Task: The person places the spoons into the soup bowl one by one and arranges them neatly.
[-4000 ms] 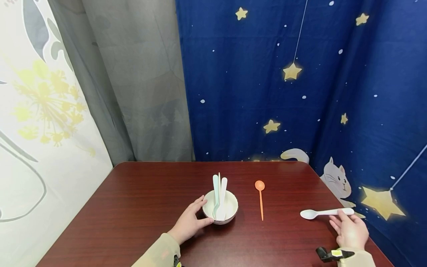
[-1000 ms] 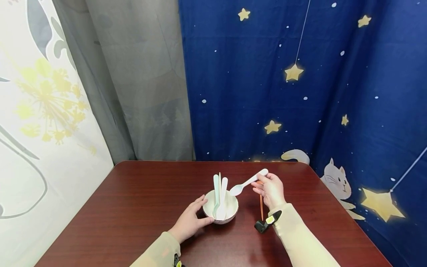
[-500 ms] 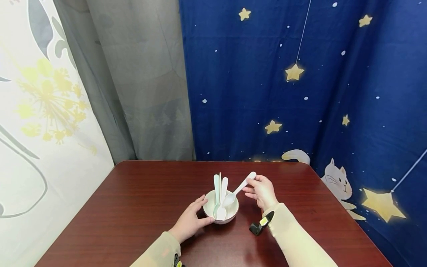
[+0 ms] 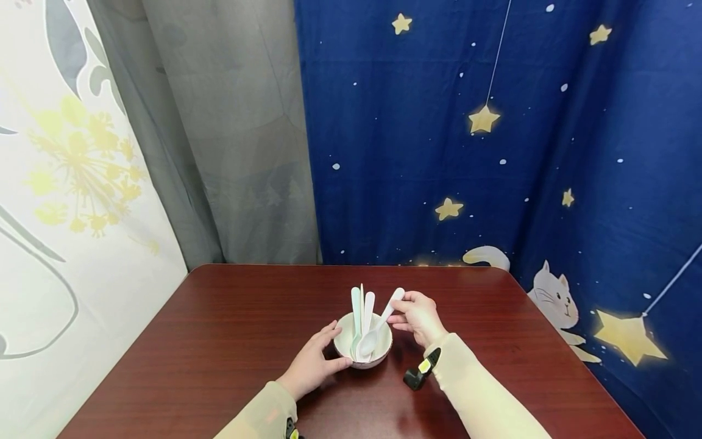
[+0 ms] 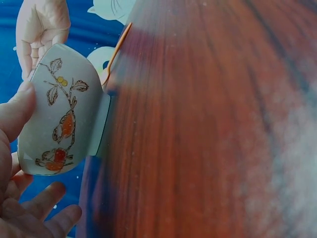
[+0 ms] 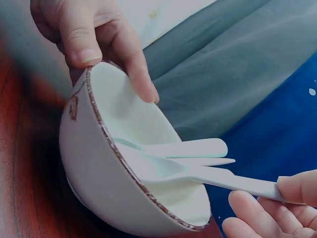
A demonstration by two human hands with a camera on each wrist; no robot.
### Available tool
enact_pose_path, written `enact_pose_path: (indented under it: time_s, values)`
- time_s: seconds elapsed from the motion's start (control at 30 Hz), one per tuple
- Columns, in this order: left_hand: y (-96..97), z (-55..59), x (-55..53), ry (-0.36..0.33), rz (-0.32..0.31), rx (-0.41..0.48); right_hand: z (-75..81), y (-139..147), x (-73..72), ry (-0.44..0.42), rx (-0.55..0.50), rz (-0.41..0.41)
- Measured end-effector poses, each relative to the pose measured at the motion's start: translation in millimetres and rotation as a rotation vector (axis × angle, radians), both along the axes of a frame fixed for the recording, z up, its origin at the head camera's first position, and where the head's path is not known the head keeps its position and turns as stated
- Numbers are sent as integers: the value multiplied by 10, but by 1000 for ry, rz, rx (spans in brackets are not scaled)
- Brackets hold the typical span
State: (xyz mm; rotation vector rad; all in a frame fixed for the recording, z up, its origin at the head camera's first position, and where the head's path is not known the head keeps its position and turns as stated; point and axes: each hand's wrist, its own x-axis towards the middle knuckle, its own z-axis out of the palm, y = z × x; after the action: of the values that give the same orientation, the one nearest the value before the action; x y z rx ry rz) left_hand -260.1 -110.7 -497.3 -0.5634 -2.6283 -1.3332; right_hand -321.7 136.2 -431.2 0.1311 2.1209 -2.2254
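A white bowl (image 4: 368,366) with a brown rim and a painted fruit branch stands on the table. My left hand (image 4: 312,363) holds its left side, thumb and forefinger at the rim. My right hand (image 4: 419,320) pinches the handle of a white spoon (image 6: 213,178), whose head lies inside the bowl. Leaning in the bowl are a mint-green spoon (image 4: 356,302), another white spoon (image 4: 370,302) and a thin piece with a pointed pale end (image 4: 362,292). An orange spoon (image 5: 117,52) shows beyond the bowl in the left wrist view; the right arm hides it in the head view.
The dark red wooden table (image 4: 247,311) extends around the bowl. Behind it hang a grey curtain (image 4: 241,152) and a blue curtain (image 4: 384,152) with stars. A black wrist-camera mount (image 4: 419,372) sits on the right sleeve, low over the table.
My right hand has brought the white spoon leftward from the table's right side, and its head has gone down into the bowl. The left hand has stayed on the bowl.
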Motion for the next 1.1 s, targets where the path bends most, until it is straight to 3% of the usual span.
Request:
enact_pose_path:
  time_s: [0.17, 0.83, 1.1]
  values:
    - [1, -2, -4, 5, 1, -4, -28, -39, -19, 3, 41, 39]
    - [-1, 11, 13, -1, -3, 5, -155, -144, -100, 87, 333, 22]
    - [0, 8, 13, -19, -3, 17, -211, -207, -123, 86, 330, 30]
